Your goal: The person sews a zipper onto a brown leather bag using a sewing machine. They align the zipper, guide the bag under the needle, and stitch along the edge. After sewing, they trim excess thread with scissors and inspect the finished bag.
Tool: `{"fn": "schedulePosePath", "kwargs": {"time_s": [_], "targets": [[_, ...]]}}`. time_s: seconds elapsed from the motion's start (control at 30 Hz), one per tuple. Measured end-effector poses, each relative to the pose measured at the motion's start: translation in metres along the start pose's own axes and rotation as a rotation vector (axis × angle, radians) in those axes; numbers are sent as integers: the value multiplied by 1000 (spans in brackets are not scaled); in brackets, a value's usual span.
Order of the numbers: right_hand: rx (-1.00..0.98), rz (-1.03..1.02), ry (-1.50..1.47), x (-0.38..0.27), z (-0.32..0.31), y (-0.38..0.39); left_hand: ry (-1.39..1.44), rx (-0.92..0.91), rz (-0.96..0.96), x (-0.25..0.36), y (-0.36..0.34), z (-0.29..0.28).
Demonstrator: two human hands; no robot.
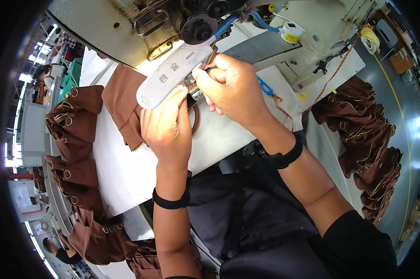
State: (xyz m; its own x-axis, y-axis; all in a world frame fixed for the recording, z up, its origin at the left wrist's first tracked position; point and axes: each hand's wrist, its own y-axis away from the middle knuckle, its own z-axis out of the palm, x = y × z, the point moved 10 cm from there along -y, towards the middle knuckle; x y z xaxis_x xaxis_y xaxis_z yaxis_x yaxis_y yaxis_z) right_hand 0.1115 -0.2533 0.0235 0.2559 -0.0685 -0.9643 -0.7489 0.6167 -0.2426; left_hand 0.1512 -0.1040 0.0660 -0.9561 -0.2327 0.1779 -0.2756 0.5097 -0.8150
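Both of my hands work close together under the head of a sewing machine [126, 35], beside a long white lamp [166, 76]. My left hand [166, 125] is closed, its fingertips pressed together at a small ridged metal part [194, 90]. Just right of it, my right hand [235, 90] is curled with thumb and fingers pinched by the same part. Whatever either hand holds is hidden by the fingers and the lamp. Brown fabric [124, 100] lies left of my left hand. A narrow brown loop [196, 121] shows between my hands on the white table [219, 142].
Brown bags with metal rings [75, 118] line the table's left side. More brown bags [359, 144] are heaped at the right. Blue-handled snips [265, 86] and an orange cord [284, 111] lie right of my right hand. A person [63, 251] is at far left.
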Motion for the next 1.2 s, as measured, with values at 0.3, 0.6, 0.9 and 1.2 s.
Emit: {"fn": "schedulePosePath", "kwargs": {"time_s": [0.3,0.6,0.9,1.2], "targets": [[15,39,10,2,1,0,1,-1,-49,-2,0,0],[-30,75,61,0,-6,7,-50,-64,-19,-12,4,6],[314,-599,579,-181,-157,36,-93,-14,87,-9,10,-12],[151,-82,1497,-284,-404,-227,-61,-58,48,-8,4,-6]]}}
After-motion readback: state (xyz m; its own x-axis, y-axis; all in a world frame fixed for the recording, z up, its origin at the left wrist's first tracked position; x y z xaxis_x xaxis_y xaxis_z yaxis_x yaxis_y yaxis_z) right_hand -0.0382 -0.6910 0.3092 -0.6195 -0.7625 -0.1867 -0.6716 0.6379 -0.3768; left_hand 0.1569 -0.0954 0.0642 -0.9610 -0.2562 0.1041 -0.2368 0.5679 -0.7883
